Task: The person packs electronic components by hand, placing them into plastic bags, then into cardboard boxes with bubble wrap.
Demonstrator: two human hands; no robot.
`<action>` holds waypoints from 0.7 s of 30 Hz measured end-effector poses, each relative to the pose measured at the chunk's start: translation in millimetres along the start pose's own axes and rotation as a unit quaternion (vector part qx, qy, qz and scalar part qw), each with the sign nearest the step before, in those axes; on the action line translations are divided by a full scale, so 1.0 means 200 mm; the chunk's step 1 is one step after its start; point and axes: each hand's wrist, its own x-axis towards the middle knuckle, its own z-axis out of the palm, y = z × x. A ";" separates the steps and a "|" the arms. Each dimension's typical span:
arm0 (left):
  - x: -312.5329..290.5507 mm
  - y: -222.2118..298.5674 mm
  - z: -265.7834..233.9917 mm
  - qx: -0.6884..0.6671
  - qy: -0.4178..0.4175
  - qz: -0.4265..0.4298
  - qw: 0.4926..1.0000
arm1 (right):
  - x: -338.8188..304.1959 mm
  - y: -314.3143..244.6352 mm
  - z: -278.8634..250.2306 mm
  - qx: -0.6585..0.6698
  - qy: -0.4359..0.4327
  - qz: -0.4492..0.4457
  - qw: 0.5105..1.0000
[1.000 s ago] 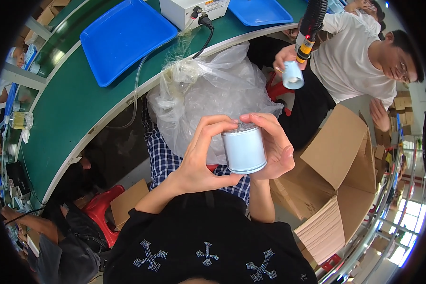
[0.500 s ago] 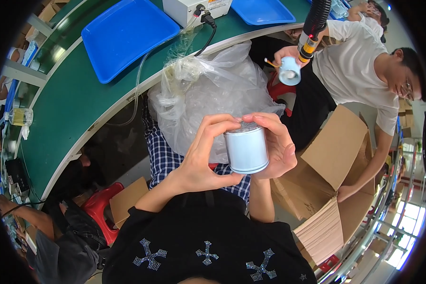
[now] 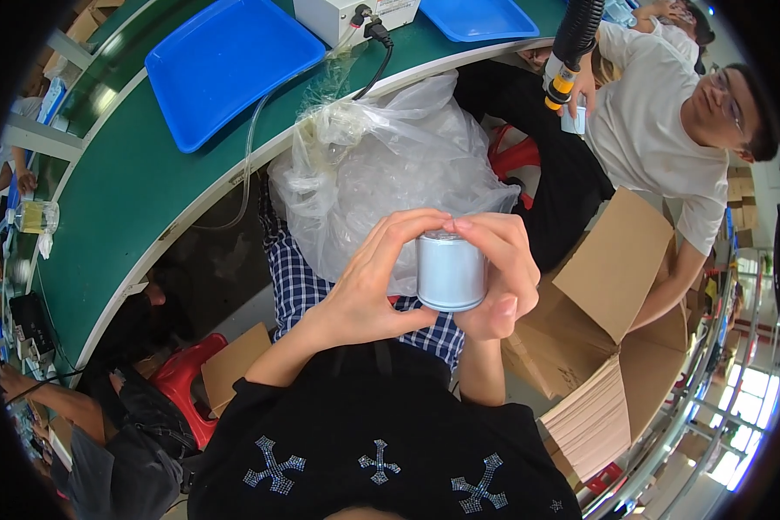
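Observation:
A pale blue cylinder (image 3: 451,276) with a clear top stands upright between my hands, above my lap. My left hand (image 3: 364,282) has its fingertips on the cylinder's top edge, and its thumb reaches toward the lower left side. Curled around the other side, my right hand (image 3: 504,270) presses its fingers on the top while its thumb lies in front at the lower right. Beyond my hands a big clear plastic bag (image 3: 381,173) rests on my lap, its contents indistinct.
A green curved bench (image 3: 117,195) carries blue trays (image 3: 234,65) and a pale box-shaped device (image 3: 338,19) with cables. To the right stands an open cardboard box (image 3: 615,260). A co-worker (image 3: 667,113) sits there, holding a light blue cylinder (image 3: 573,117) near a hanging black hose (image 3: 576,39).
The cylinder has turned slightly and my right thumb has come forward and down. The co-worker has drawn the other cylinder to the right, reached deeper into the box and raised their head.

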 end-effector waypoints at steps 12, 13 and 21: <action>-0.01 -0.01 0.02 -0.079 0.067 -0.001 0.995 | -0.13 -0.03 -0.01 0.076 0.123 0.241 0.960; 0.00 0.00 0.01 -0.031 0.035 0.007 0.999 | -0.08 -0.04 0.03 0.106 0.135 0.243 0.955; -0.02 0.04 0.03 0.012 0.026 0.013 1.000 | -0.06 -0.02 0.01 0.284 0.060 0.200 0.936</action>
